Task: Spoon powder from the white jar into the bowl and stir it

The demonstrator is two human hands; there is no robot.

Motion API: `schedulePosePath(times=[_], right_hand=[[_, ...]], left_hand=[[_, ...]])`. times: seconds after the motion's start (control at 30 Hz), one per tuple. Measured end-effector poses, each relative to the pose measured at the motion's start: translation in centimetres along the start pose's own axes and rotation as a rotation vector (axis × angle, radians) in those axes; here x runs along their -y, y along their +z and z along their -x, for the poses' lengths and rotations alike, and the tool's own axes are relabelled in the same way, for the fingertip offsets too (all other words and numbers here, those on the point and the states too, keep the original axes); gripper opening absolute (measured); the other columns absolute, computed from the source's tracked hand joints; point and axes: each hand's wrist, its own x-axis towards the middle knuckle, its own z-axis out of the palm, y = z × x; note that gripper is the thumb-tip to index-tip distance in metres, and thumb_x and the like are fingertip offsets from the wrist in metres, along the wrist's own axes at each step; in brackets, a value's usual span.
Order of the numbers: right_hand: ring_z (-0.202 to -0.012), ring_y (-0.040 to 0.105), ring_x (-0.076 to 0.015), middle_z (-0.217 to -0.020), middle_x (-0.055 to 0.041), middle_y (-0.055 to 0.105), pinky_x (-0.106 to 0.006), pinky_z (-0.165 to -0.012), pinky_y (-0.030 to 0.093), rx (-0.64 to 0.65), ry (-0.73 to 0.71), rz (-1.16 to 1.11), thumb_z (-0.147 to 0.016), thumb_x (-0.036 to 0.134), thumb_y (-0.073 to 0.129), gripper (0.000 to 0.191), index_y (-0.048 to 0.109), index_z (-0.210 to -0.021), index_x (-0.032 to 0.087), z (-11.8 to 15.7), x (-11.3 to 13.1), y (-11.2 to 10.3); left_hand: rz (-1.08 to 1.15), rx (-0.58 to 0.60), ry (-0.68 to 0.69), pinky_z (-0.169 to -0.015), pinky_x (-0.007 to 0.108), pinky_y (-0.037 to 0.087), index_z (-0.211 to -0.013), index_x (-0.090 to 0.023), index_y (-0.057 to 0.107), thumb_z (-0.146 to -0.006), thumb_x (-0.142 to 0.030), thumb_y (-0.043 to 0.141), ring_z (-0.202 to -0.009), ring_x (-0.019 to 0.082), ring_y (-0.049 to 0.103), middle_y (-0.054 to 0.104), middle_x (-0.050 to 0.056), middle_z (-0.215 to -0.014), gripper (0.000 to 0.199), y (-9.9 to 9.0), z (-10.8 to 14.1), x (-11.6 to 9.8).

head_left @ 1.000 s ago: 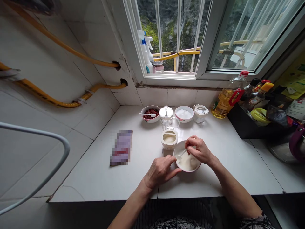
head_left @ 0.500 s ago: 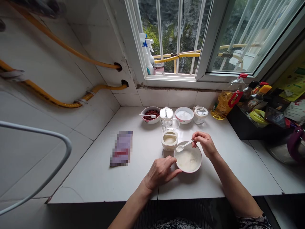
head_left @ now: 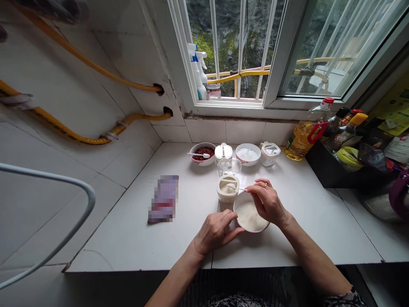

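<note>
My left hand grips the left rim of a white bowl that holds pale powder. Above the bowl's right side, my right hand pinches the handle of a small white spoon. The spoon's head is over the mouth of an open white jar, just behind and left of the bowl. Pale powder shows inside this jar, and its clear lid is tipped back. My right hand hides part of the bowl's rim.
Behind stand a bowl of red beans with a spoon, a closed jar, a bowl of white powder and another jar. A blurred packet lies left; an oil bottle stands right.
My right hand has moved left and forward, bringing the spoon from above the bowl to the open jar's mouth. My left hand stays on the bowl.
</note>
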Motion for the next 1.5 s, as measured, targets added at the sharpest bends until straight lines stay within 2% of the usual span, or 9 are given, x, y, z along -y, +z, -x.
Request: schedulePosePath(times=[0.07, 0.13, 0.23, 0.33, 0.5, 0.63, 0.73, 0.97, 1.5], right_hand=[[-0.075, 0.065, -0.0191, -0.084, -0.0049, 0.072, -0.042, -0.085, 0.05, -0.073, 0.06, -0.031, -0.088, 0.004, 0.049, 0.023, 0.058, -0.1, 0.022, 0.0, 0.1, -0.4], [-0.076, 0.066, -0.0194, -0.081, -0.0043, 0.071, -0.038, -0.078, 0.052, -0.138, 0.208, -0.121, -0.088, 0.008, 0.051, 0.017, 0.059, -0.095, 0.021, 0.0, 0.3, -0.9], [-0.065, 0.063, -0.017, -0.071, -0.0012, 0.065, -0.032, -0.064, 0.05, -0.147, 0.403, -0.21, -0.085, 0.011, 0.05, 0.013, 0.058, -0.084, 0.021, 0.1, 0.3, -1.8], [-0.058, 0.056, -0.0149, -0.062, 0.0012, 0.059, -0.03, -0.062, 0.046, -0.041, 0.408, -0.157, -0.077, 0.008, 0.047, 0.016, 0.056, -0.072, 0.021, 0.0, -0.1, -2.2], [-0.062, 0.051, -0.0161, -0.059, 0.0007, 0.058, -0.031, -0.068, 0.045, 0.181, 0.31, -0.089, -0.069, 0.005, 0.045, 0.019, 0.054, -0.067, 0.021, -0.1, -0.5, -1.6], [-0.069, 0.052, -0.0176, -0.059, 0.0003, 0.059, -0.029, -0.069, 0.045, 0.31, 0.359, -0.166, -0.068, 0.005, 0.045, 0.019, 0.054, -0.065, 0.022, 0.1, -0.2, -0.8], [-0.07, 0.054, -0.018, -0.058, 0.0001, 0.059, -0.028, -0.066, 0.044, 0.257, 0.491, -0.238, -0.067, 0.008, 0.045, 0.018, 0.055, -0.063, 0.022, 0.0, -0.3, -0.7], [-0.045, 0.047, -0.0113, -0.048, 0.0046, 0.052, -0.025, -0.051, 0.039, 0.11, 0.809, -0.467, -0.066, 0.016, 0.046, 0.011, 0.055, -0.061, 0.02, -0.4, -1.0, -1.5], [-0.042, 0.044, -0.0107, -0.042, 0.0049, 0.05, -0.023, -0.046, 0.036, 0.03, 0.968, -0.563, -0.06, 0.019, 0.047, 0.009, 0.056, -0.056, 0.019, -0.4, -1.5, -1.1]], left_hand=[[0.003, 0.004, 0.001, -0.051, 0.023, 0.046, -0.099, -0.016, 0.051, -0.097, -0.037, 0.053, -0.055, 0.012, 0.058, 0.063, 0.002, -0.074, 0.022, 0.0, 0.1, 0.0], [0.0, 0.007, 0.002, -0.051, 0.023, 0.046, -0.099, -0.016, 0.05, -0.097, -0.038, 0.053, -0.055, 0.012, 0.058, 0.063, 0.002, -0.074, 0.022, 0.0, 0.1, 0.0], [-0.008, 0.002, 0.007, -0.05, 0.023, 0.046, -0.099, -0.016, 0.05, -0.097, -0.038, 0.052, -0.054, 0.012, 0.057, 0.063, 0.002, -0.072, 0.023, 0.1, 0.1, 0.1], [-0.02, 0.002, 0.015, -0.049, 0.023, 0.045, -0.099, -0.016, 0.05, -0.098, -0.038, 0.051, -0.054, 0.012, 0.058, 0.062, 0.002, -0.071, 0.022, 0.0, 0.1, 0.0], [-0.037, -0.008, 0.032, -0.051, 0.023, 0.048, -0.099, -0.016, 0.051, -0.098, -0.036, 0.05, -0.057, 0.013, 0.062, 0.065, 0.003, -0.073, 0.02, -0.1, -0.1, -0.2], [-0.051, -0.017, 0.047, -0.051, 0.023, 0.049, -0.098, -0.016, 0.052, -0.098, -0.034, 0.05, -0.058, 0.013, 0.063, 0.066, 0.004, -0.074, 0.018, -0.2, -0.1, -0.4], [-0.063, -0.021, 0.054, -0.052, 0.023, 0.05, -0.099, -0.016, 0.052, -0.098, -0.034, 0.051, -0.059, 0.013, 0.064, 0.066, 0.004, -0.075, 0.017, -0.2, -0.1, -0.4], [-0.055, -0.026, 0.06, -0.05, 0.023, 0.049, -0.098, -0.016, 0.051, -0.098, -0.033, 0.05, -0.057, 0.013, 0.062, 0.066, 0.004, -0.074, 0.017, -0.2, -0.2, -0.3], [-0.055, -0.025, 0.054, -0.051, 0.023, 0.049, -0.098, -0.016, 0.052, -0.097, -0.033, 0.052, -0.057, 0.013, 0.062, 0.066, 0.004, -0.075, 0.017, -0.2, -0.1, -0.4]])
